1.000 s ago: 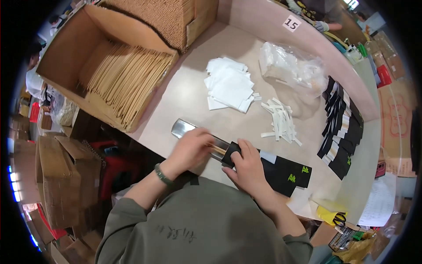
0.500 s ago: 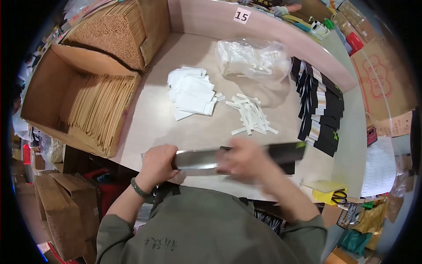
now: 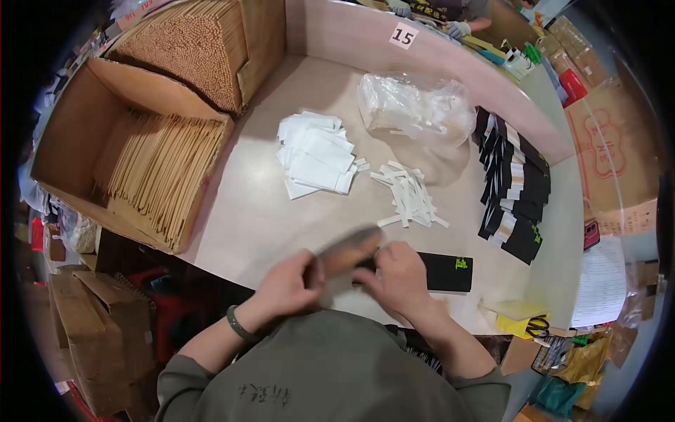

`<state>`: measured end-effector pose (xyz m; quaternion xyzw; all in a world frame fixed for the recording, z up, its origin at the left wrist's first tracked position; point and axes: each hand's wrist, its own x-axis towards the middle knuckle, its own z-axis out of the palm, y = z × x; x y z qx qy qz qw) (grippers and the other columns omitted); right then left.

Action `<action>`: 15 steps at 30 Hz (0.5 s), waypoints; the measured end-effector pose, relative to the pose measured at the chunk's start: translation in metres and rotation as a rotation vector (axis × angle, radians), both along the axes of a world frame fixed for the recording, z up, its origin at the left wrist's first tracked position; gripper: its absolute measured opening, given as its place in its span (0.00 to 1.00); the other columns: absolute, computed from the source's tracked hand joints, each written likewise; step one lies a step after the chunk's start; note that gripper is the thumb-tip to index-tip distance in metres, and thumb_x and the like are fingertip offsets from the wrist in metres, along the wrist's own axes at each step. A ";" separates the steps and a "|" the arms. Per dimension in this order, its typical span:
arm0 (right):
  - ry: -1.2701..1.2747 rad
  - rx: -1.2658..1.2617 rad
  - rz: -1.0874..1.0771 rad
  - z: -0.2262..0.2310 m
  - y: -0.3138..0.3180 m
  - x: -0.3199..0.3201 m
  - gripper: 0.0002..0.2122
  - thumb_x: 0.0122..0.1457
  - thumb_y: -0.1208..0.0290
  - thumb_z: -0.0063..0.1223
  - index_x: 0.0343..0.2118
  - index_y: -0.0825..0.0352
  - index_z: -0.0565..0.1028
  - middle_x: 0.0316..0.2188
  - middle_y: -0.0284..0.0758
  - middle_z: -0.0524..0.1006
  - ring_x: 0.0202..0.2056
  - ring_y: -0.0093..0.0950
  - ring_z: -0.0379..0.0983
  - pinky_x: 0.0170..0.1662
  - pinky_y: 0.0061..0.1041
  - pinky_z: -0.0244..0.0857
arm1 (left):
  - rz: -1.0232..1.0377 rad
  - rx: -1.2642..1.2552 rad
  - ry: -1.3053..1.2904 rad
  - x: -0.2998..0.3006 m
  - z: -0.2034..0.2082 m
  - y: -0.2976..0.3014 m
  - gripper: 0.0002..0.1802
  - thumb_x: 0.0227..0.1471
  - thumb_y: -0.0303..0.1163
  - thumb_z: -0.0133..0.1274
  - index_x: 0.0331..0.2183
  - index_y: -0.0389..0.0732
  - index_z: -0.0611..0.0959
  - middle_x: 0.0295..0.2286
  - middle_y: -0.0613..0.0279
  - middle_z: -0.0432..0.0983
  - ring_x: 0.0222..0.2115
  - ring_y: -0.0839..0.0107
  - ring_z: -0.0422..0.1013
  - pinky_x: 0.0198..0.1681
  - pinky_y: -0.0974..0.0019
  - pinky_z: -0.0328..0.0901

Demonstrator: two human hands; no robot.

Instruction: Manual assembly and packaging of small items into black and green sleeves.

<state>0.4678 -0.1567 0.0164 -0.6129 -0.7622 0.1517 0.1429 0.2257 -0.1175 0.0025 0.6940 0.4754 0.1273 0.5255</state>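
Observation:
My left hand (image 3: 290,283) is closed on the lower end of a long flat packet (image 3: 349,252), blurred by motion, dark above and brownish below. The packet tilts up toward my right hand (image 3: 401,276), whose fingers are curled in beside its upper end. Something dark shows between that thumb and forefinger; what it is stays hidden. Partly under my right hand, a flat black sleeve (image 3: 446,272) with a lime-green mark lies on the table.
Wooden sticks fill two cardboard boxes (image 3: 204,176) at the left. White paper packets (image 3: 318,156), narrow white strips (image 3: 410,193) and a clear plastic bag (image 3: 418,109) lie mid-table. Black sleeves with white bands (image 3: 517,190) overlap at the right, past which a yellow holder (image 3: 520,322) holds scissors.
The packet has swung from nearly level to a steep slant, and its lime-marked end no longer shows. My left hand has moved right and nearer. The black sleeve on the table shows more.

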 end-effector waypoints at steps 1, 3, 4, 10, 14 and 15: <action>0.007 -0.006 0.000 -0.003 0.002 -0.005 0.13 0.58 0.60 0.55 0.28 0.66 0.73 0.37 0.43 0.77 0.41 0.42 0.73 0.41 0.38 0.68 | 0.114 0.149 0.178 -0.008 -0.012 0.001 0.20 0.41 0.32 0.61 0.39 0.39 0.76 0.29 0.52 0.74 0.32 0.52 0.73 0.36 0.56 0.68; -0.107 -0.419 -0.141 -0.011 0.012 -0.015 0.14 0.60 0.59 0.54 0.26 0.66 0.73 0.27 0.44 0.77 0.33 0.44 0.74 0.33 0.41 0.66 | 0.080 0.497 0.246 -0.017 -0.026 0.006 0.28 0.40 0.33 0.63 0.46 0.41 0.74 0.33 0.53 0.74 0.34 0.52 0.73 0.37 0.56 0.69; -0.063 -0.273 -0.136 -0.019 0.007 -0.019 0.15 0.61 0.59 0.52 0.26 0.67 0.72 0.22 0.44 0.76 0.29 0.45 0.74 0.33 0.43 0.66 | 0.072 0.494 0.244 -0.018 -0.024 0.004 0.28 0.40 0.33 0.63 0.46 0.41 0.74 0.33 0.53 0.74 0.34 0.52 0.73 0.37 0.56 0.69; 0.155 -0.325 -0.230 -0.031 0.013 -0.018 0.11 0.57 0.62 0.52 0.27 0.66 0.74 0.23 0.43 0.77 0.28 0.46 0.75 0.34 0.45 0.67 | -0.110 0.475 0.265 -0.035 -0.007 0.007 0.37 0.36 0.34 0.69 0.51 0.43 0.73 0.37 0.55 0.73 0.35 0.52 0.73 0.38 0.56 0.69; 0.079 -0.395 -0.220 -0.034 0.015 -0.041 0.10 0.55 0.62 0.52 0.29 0.65 0.75 0.25 0.42 0.78 0.30 0.45 0.76 0.35 0.44 0.68 | -0.392 0.472 0.239 -0.022 -0.003 0.026 0.39 0.36 0.38 0.69 0.52 0.43 0.73 0.37 0.55 0.73 0.36 0.52 0.73 0.39 0.56 0.69; 0.126 -0.338 -0.198 -0.029 0.018 -0.040 0.11 0.56 0.61 0.52 0.29 0.64 0.76 0.25 0.42 0.78 0.31 0.45 0.76 0.36 0.43 0.68 | -0.437 0.496 0.209 -0.018 -0.003 0.030 0.40 0.36 0.39 0.69 0.53 0.43 0.72 0.37 0.55 0.74 0.36 0.52 0.73 0.39 0.55 0.69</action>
